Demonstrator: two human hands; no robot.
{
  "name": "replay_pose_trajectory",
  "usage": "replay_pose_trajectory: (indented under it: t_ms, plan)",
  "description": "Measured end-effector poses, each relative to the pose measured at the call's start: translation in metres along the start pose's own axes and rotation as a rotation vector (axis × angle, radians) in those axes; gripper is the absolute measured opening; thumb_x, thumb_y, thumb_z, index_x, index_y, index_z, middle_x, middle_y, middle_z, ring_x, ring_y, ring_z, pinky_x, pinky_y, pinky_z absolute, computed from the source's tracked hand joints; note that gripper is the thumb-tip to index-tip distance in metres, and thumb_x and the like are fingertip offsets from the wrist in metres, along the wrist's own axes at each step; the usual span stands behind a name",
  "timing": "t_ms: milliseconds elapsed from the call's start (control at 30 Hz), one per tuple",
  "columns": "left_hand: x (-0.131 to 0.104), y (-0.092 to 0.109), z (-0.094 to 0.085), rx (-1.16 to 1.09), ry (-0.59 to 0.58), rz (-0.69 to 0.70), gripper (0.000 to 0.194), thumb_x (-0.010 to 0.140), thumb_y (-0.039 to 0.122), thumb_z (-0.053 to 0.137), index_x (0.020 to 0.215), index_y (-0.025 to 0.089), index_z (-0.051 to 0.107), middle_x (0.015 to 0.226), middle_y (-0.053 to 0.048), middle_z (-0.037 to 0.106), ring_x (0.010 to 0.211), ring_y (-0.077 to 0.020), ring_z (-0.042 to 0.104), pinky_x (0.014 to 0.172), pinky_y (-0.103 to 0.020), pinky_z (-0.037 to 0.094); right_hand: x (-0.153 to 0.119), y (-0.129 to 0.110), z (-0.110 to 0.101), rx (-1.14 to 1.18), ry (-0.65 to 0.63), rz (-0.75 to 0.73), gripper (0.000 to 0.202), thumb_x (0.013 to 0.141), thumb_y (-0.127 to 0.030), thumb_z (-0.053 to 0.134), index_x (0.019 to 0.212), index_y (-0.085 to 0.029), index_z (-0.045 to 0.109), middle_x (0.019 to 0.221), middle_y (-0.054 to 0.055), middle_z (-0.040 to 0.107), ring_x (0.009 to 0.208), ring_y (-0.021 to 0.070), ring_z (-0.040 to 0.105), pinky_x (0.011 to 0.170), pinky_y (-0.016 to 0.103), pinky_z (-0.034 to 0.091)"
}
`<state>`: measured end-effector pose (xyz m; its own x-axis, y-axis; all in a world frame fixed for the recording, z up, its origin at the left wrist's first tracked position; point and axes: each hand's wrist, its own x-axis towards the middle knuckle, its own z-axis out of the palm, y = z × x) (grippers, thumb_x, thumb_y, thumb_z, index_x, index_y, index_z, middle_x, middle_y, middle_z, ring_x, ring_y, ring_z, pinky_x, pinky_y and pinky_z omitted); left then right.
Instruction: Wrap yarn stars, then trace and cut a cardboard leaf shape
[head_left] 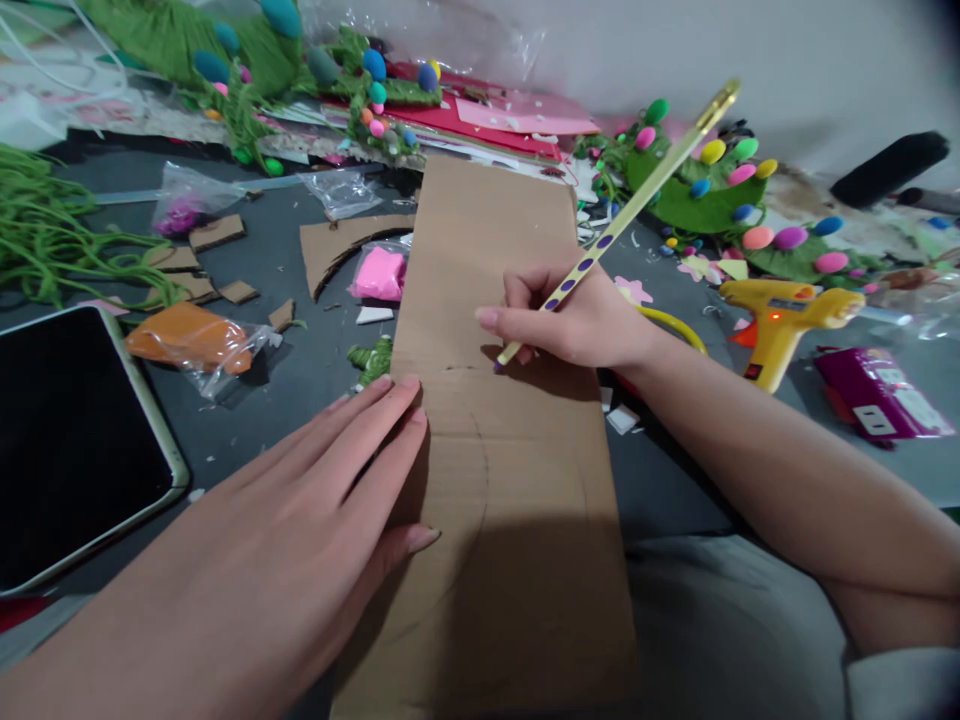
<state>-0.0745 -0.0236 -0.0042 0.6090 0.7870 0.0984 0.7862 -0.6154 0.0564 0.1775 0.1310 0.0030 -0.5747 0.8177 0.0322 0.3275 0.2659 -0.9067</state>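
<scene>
A long piece of brown cardboard (pixel 517 460) lies in front of me, its near end toward my lap. My right hand (pixel 570 315) is closed on a yellow pencil (pixel 611 232) with purple dots. The pencil's tip is at the cardboard surface, by the end of a short dark line. Below it, a faint curved pencil line runs down the cardboard. My left hand (pixel 330 510) lies flat and open on the cardboard's left edge, fingers stretched forward and thumb on its face.
At left are a tablet (pixel 82 450), an orange clay packet (pixel 195 338), cardboard scraps (pixel 217 232) and green yarn (pixel 67 220). A pink packet (pixel 380 272) lies beside the cardboard. At right are a yellow glue gun (pixel 787 320) and a purple packet (pixel 881 393). Green decorations (pixel 690 200) line the back.
</scene>
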Motion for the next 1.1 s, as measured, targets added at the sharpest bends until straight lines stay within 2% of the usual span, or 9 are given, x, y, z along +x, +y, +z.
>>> replay_pose_trajectory:
  t_ms: [100,200,267,333,433,567,700,1000,1100]
  plan:
    - [0.005,0.011,-0.006,-0.04,0.032,0.069,0.053,0.101,0.034,0.051,0.151,0.016,0.047,0.165,-0.012,0.039,0.151,-0.0319,0.039,0.124,-0.05,0.035,0.001,-0.018,-0.005,0.036,0.16,-0.081,0.044,0.088,-0.047,0.075,0.061,-0.02,0.052,0.052,-0.004,0.053,0.048,0.0091,0.053,0.049,0.024,0.042]
    - [0.009,0.037,-0.01,-0.145,0.039,0.21,0.068,0.095,0.052,0.058,0.151,0.014,0.049,0.165,-0.014,0.04,0.152,-0.0325,0.037,0.124,-0.048,0.036,0.001,-0.041,-0.015,0.001,0.269,-0.234,0.052,0.089,-0.045,0.075,0.054,-0.022,0.046,0.049,-0.005,0.045,0.045,0.008,0.045,0.047,0.026,0.039]
    - [0.01,0.054,-0.01,-0.159,-0.027,0.262,0.072,0.092,0.054,0.06,0.152,0.015,0.049,0.165,-0.013,0.04,0.152,-0.0351,0.037,0.123,-0.052,0.038,-0.003,-0.05,-0.021,-0.058,0.157,-0.222,0.043,0.086,-0.044,0.079,0.06,-0.021,0.054,0.053,-0.003,0.054,0.049,0.0092,0.05,0.048,0.026,0.04]
    - [0.009,0.063,-0.01,-0.145,-0.079,0.304,0.063,0.094,0.041,0.056,0.152,0.017,0.049,0.164,-0.011,0.042,0.149,-0.0352,0.043,0.12,-0.054,0.042,-0.011,-0.05,-0.023,-0.069,-0.019,-0.121,0.033,0.084,-0.045,0.081,0.071,-0.02,0.063,0.061,-0.002,0.065,0.054,0.0104,0.057,0.05,0.025,0.043]
    - [0.008,0.057,-0.013,-0.074,-0.129,0.281,0.059,0.089,0.017,0.05,0.148,0.018,0.055,0.158,-0.011,0.051,0.141,-0.0349,0.053,0.115,-0.056,0.048,-0.03,-0.034,-0.017,0.001,-0.101,0.044,0.036,0.08,-0.047,0.083,0.07,-0.019,0.063,0.064,0.001,0.07,0.057,0.0122,0.063,0.052,0.024,0.047]
    - [0.004,0.034,-0.019,0.053,-0.079,0.199,0.07,0.076,0.005,0.048,0.145,0.009,0.057,0.154,-0.021,0.052,0.132,-0.039,0.061,0.102,-0.056,0.057,-0.046,-0.006,-0.004,0.086,0.081,0.102,0.037,0.07,-0.045,0.09,0.071,-0.019,0.064,0.068,0.003,0.075,0.059,0.0145,0.068,0.052,0.024,0.052]
    - [-0.002,0.027,-0.019,0.117,-0.06,0.172,0.07,0.075,0.003,0.048,0.144,0.007,0.058,0.152,-0.023,0.054,0.13,-0.0386,0.063,0.098,-0.053,0.061,-0.039,0.009,-0.003,0.154,0.233,0.08,0.04,0.075,-0.05,0.086,0.069,-0.019,0.061,0.064,0.003,0.072,0.06,0.0166,0.071,0.053,0.024,0.054]
    - [-0.005,0.025,-0.002,0.093,0.009,0.184,0.062,0.081,0.007,0.048,0.143,0.01,0.059,0.151,-0.022,0.056,0.128,-0.0399,0.063,0.097,-0.055,0.06,-0.025,0.02,-0.005,0.135,0.258,0.066,0.038,0.076,-0.039,0.086,0.064,-0.018,0.057,0.058,0.002,0.07,0.057,0.0166,0.072,0.047,0.021,0.05]
    - [-0.009,0.023,0.004,0.044,0.005,0.134,0.066,0.083,0.007,0.047,0.148,0.015,0.054,0.158,-0.016,0.049,0.134,-0.0378,0.059,0.105,-0.054,0.055,-0.027,0.019,-0.004,0.084,0.27,0.064,0.037,0.079,-0.035,0.083,0.06,-0.019,0.054,0.056,0.002,0.068,0.054,0.0163,0.07,0.045,0.022,0.049]
